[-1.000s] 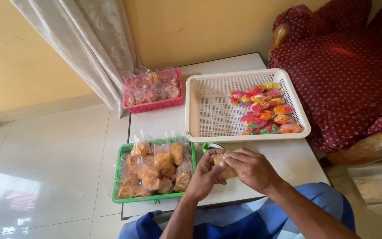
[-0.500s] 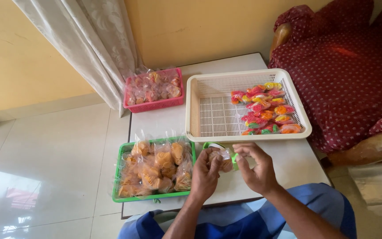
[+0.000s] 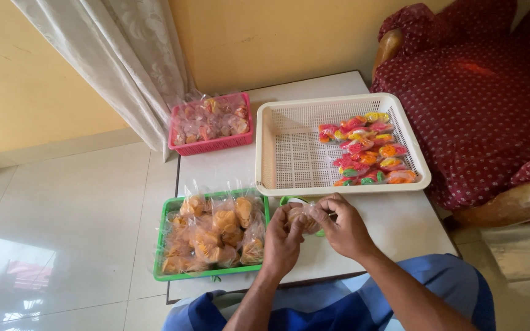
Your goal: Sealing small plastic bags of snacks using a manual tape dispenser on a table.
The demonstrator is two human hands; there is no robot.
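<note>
My left hand [image 3: 282, 236] and my right hand [image 3: 341, 225] meet over the white table [image 3: 394, 224], both pinching a small clear packet of orange snacks [image 3: 302, 216]. Just behind the hands a green tape dispenser [image 3: 291, 201] peeks out. Left of my hands sits a green tray [image 3: 165, 217] full of clear bags of orange snacks. Beyond them a cream basket [image 3: 289, 159] holds several colourful red, orange and green packets [image 3: 366, 150] on its right side.
A pink basket [image 3: 211, 144] of clear snack packets stands at the table's far left corner, by a white curtain [image 3: 118, 67]. A dark red patterned armchair [image 3: 486, 104] stands close on the right. White tiled floor [image 3: 62, 227] lies to the left.
My right hand, which had pulled away from the packet half a second ago, has come back onto it. The left hand kept hold of the packet throughout.
</note>
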